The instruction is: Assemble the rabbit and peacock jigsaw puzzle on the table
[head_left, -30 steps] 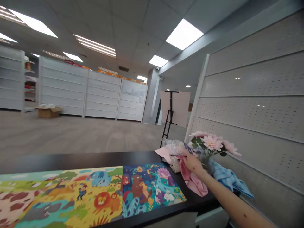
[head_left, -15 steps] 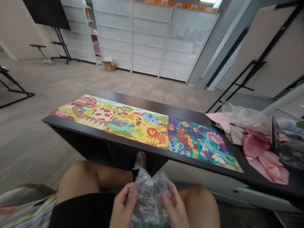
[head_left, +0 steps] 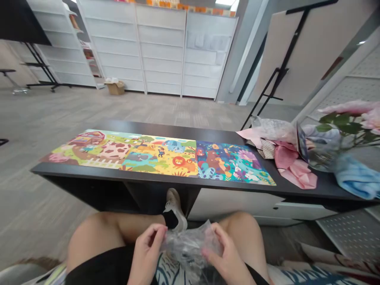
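A crinkled clear plastic bag (head_left: 190, 241) is stretched between my two hands, low over my lap. My left hand (head_left: 150, 245) pinches its left edge between thumb and fingers. On the opposite side, my right hand (head_left: 221, 253) grips the bag's right edge. Something dark shows through the plastic toward the bottom of the view, too unclear to name. Beyond the hands, three colourful picture panels lie in a row on a dark low table (head_left: 118, 126): a farm picture (head_left: 97, 148), a yellow savanna picture (head_left: 166, 156) and a blue forest picture (head_left: 231, 162).
At the table's right lie pink cloths (head_left: 292, 164), clear plastic wrap (head_left: 273, 128), a light blue cloth (head_left: 359, 176) and pink flowers (head_left: 356, 114). Behind stand white shelves (head_left: 162, 51), a cardboard box (head_left: 115, 87) and a black-legged easel (head_left: 276, 79).
The view has turned right, bringing in the flowers and blue cloth. My hands have moved slightly apart, and the bag's top is now spread sideways between them.
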Demonstrator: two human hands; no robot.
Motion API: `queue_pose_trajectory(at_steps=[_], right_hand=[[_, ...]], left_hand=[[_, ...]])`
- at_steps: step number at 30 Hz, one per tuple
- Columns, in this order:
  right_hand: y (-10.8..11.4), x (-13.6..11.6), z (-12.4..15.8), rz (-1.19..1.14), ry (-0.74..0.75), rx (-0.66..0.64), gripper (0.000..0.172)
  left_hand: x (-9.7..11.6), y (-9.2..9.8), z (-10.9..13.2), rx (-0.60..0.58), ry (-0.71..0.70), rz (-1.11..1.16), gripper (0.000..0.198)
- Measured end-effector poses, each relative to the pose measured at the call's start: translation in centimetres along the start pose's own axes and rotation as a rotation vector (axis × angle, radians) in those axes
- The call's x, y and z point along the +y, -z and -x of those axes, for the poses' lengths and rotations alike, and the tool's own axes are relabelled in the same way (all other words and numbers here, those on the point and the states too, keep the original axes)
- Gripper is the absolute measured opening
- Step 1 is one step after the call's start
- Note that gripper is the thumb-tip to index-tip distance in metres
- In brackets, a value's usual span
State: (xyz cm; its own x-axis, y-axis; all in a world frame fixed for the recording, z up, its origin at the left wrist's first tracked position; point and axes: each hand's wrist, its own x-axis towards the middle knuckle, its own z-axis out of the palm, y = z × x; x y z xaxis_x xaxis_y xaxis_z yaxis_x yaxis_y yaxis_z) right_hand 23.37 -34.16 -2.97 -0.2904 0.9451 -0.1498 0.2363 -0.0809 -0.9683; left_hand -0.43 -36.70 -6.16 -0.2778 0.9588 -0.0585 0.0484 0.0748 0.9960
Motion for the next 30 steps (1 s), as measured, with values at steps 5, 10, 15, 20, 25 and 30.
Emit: queue_pose_trajectory(at_steps=[5,10,15,20,25,30], right_hand=[[-0.8,-0.9,1.5,0.104,0.039,0.001,0.036],[-0.1,-2.6,2.8,0.012,0.18,0.037,0.047],[0.0,-2.1,3.9,-0.003,0.155,0.441,0.05],[-0.4,-2.1,4.6,-0.33,0.12,0.623,0.049],[0.8,-3.2,5.3,-0.583,0.186,0.804,0.044],[2.4,-3.2,6.1,-0.585,0.292,0.849,0.043]], left_hand=[[0.2,-0.3,1.2,0.068,-0.223,-0.133,0.029],[1.7,0.4,2.2,0.037,-0.465,-0.203,0.018],[3.4,1.2,2.8,0.248,-0.262,0.037,0.025],[5.5,0.4,4.4,0.059,-0.078,0.641,0.066],[5.1,-1.9,7.3,-0.382,-0.014,0.579,0.075],[5.7,-2.7,8.5,-0.333,-0.089,0.353,0.043]])
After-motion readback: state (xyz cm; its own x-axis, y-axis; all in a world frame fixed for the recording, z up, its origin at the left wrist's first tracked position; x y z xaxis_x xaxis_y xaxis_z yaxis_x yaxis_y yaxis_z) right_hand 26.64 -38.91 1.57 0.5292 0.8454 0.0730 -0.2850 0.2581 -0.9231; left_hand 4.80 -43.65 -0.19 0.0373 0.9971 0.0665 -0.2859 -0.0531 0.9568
